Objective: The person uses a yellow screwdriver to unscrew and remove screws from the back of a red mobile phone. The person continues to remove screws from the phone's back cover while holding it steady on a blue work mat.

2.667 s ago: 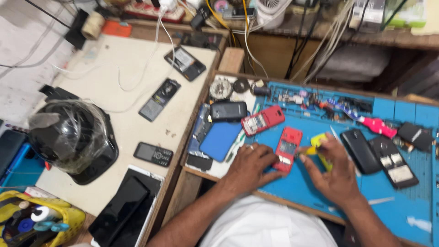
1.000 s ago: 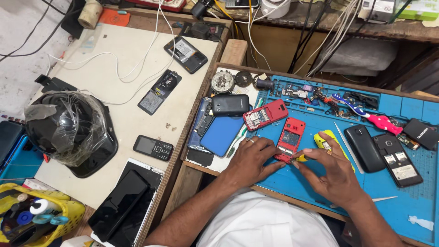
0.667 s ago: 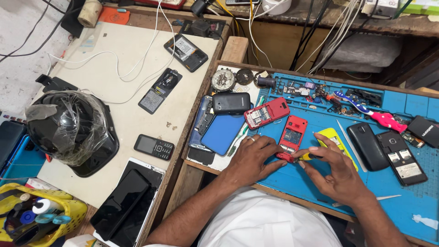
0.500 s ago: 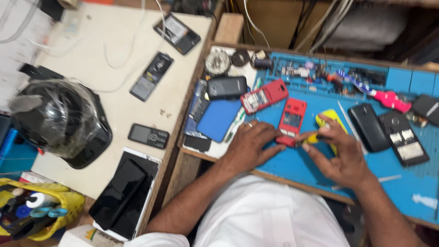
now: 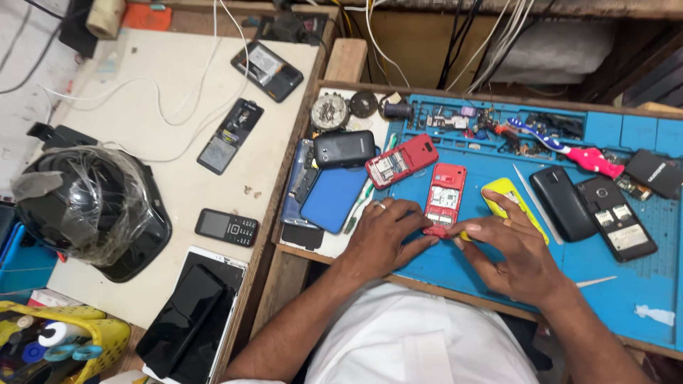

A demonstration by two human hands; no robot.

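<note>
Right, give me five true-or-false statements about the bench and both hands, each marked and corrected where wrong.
1. Both hands touch the opened red phone body lying on the blue work mat. True: the left hand and the right hand meet at its lower end.
2. The plastic-wrapped black helmet sits on the blue mat. False: it rests on the pale table on the left.
3. A second red phone back lies above and to the left of the one being handled. True.
4. The pink-handled toothbrush is held in the right hand. False: it lies untouched at the top of the mat.
5. The yellow phone cover lies left of the helmet. False: it lies by the right hand.
</note>
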